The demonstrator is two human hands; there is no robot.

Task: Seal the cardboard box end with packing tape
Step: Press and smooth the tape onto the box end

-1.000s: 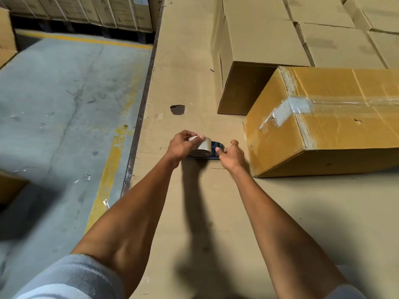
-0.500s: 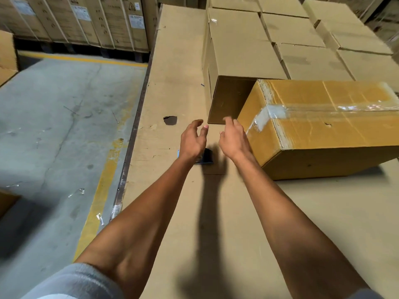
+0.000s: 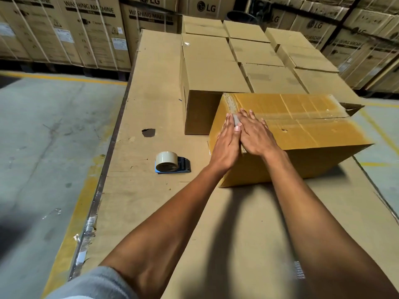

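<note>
A yellowish cardboard box (image 3: 302,126) lies on its side on a cardboard-covered work surface (image 3: 216,234), with clear tape running along its top seam and over the near-left end. My left hand (image 3: 226,145) lies flat against that end face. My right hand (image 3: 254,132) rests palm-down on the top at the same corner, over the tape strip. Both hands have straight fingers and hold nothing. The tape dispenser (image 3: 171,162), blue with a beige roll, lies on the surface to the left of the box, apart from both hands.
Plain closed cartons (image 3: 216,61) are packed in rows behind the box. Large printed appliance cartons (image 3: 86,29) line the back wall. The surface's left edge (image 3: 108,152) drops to a concrete floor with yellow lines. A dark hole (image 3: 148,132) marks the surface.
Both hands let go of the tape dispenser, which now lies on the surface. They moved right and up onto the taped corner of the box. The camera view has tilted upward.
</note>
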